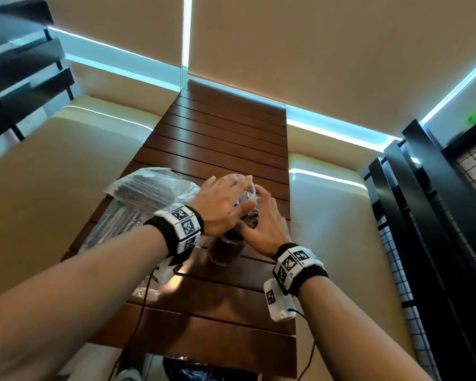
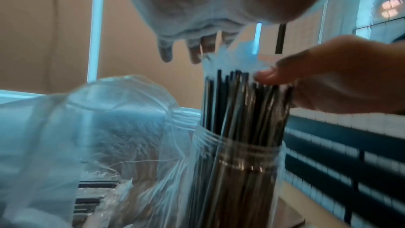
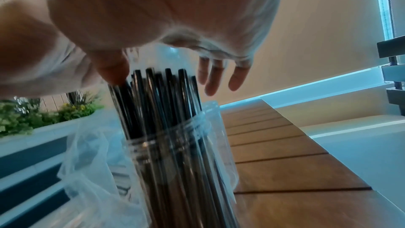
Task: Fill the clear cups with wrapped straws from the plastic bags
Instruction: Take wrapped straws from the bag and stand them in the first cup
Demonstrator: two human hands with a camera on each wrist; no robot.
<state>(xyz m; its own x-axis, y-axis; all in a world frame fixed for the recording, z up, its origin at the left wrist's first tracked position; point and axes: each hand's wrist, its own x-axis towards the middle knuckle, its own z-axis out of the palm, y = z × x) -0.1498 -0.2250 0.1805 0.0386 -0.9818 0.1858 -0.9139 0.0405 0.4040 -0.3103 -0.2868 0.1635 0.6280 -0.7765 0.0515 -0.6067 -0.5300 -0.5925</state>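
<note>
A clear cup [image 1: 226, 250] stands on the slatted wooden table [image 1: 226, 138], packed with black wrapped straws [image 2: 241, 103] that stick out above its rim. My left hand [image 1: 223, 200] hovers over the straw tops with straight, spread fingers [image 2: 166, 53]. My right hand [image 1: 260, 220] comes in from the right, its thumb [image 3: 111, 69] touching the straw tops and its other fingers [image 3: 219, 77] held straight. Neither hand grips anything. A crumpled clear plastic bag [image 1: 146, 193] holding more straws lies just left of the cup.
Cream cushioned benches [image 1: 52, 193] flank the table on both sides. A black lattice screen [image 1: 437, 229] stands at the right. Cables [image 1: 146, 295] run from my wrists across the near table edge. The far half of the table shows bare slats.
</note>
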